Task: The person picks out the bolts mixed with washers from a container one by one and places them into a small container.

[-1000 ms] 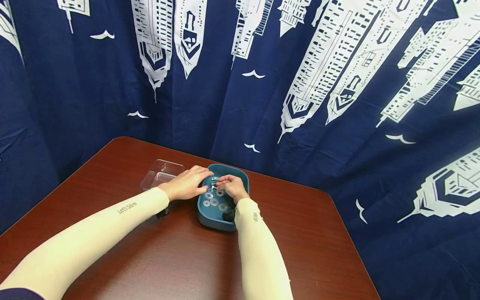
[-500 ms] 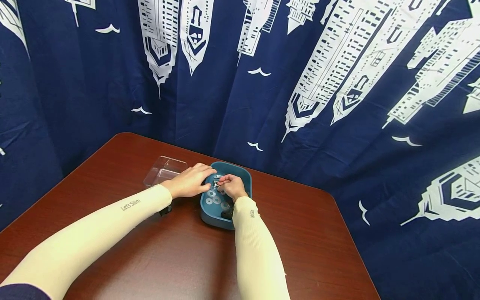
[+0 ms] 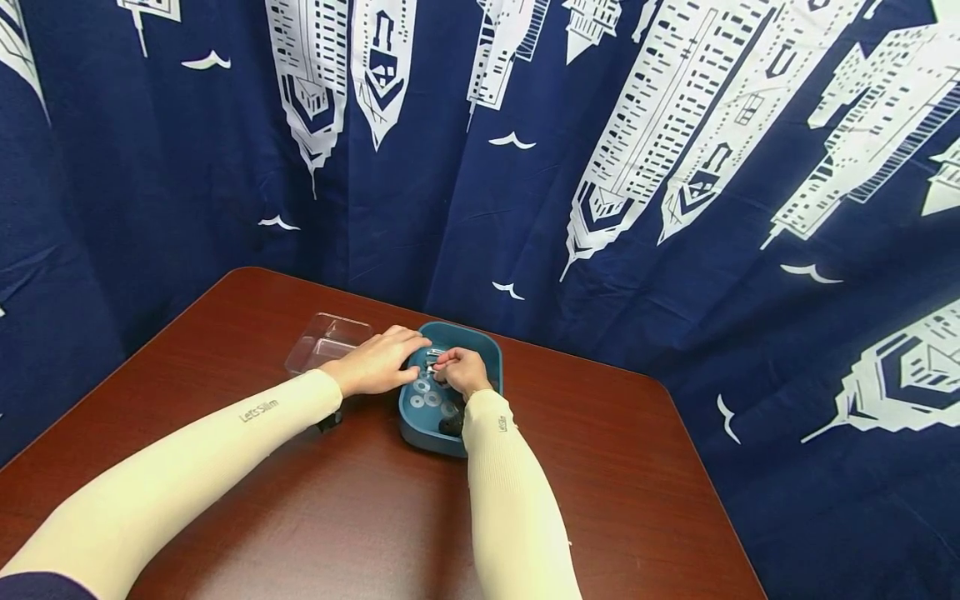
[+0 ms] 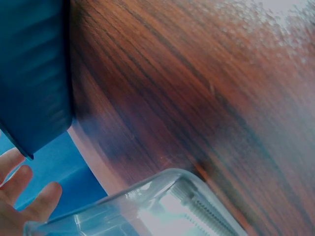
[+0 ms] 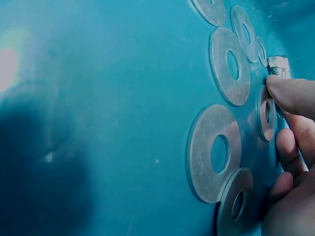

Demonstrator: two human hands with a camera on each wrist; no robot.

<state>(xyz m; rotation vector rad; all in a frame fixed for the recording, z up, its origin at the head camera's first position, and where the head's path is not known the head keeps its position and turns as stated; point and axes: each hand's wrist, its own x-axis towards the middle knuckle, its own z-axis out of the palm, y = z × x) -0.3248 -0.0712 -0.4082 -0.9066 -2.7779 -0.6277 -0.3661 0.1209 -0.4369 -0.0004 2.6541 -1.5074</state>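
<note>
My right hand (image 3: pixel 463 371) reaches into a blue tub (image 3: pixel 431 442). Its thumb and fingertips pinch a silver threaded bolt (image 5: pixel 279 66); the rest of the bolt is hidden behind the fingers. Flat metal washers (image 5: pixel 214 155) lie scattered on the tub floor around that hand, several in all. At the far end of the tub are more small silver pieces (image 3: pixel 433 353), too small to name. My left hand (image 3: pixel 375 362) rests at the tub's left rim with fingers fairly straight, holding nothing. In the left wrist view its fingertips (image 4: pixel 47 199) show beyond a clear container.
A clear plastic container (image 3: pixel 306 354) stands left of the tub, behind the left hand; a threaded piece (image 4: pixel 202 211) shows through its wall. A black device (image 3: pixel 330 419) sits under the left wrist. The brown table (image 3: pixel 585 450) meets a blue patterned curtain (image 3: pixel 390 225) behind.
The right fingers shift only slightly over the same spot in the tub. The left hand stays at the rim. The head view tilts a little.
</note>
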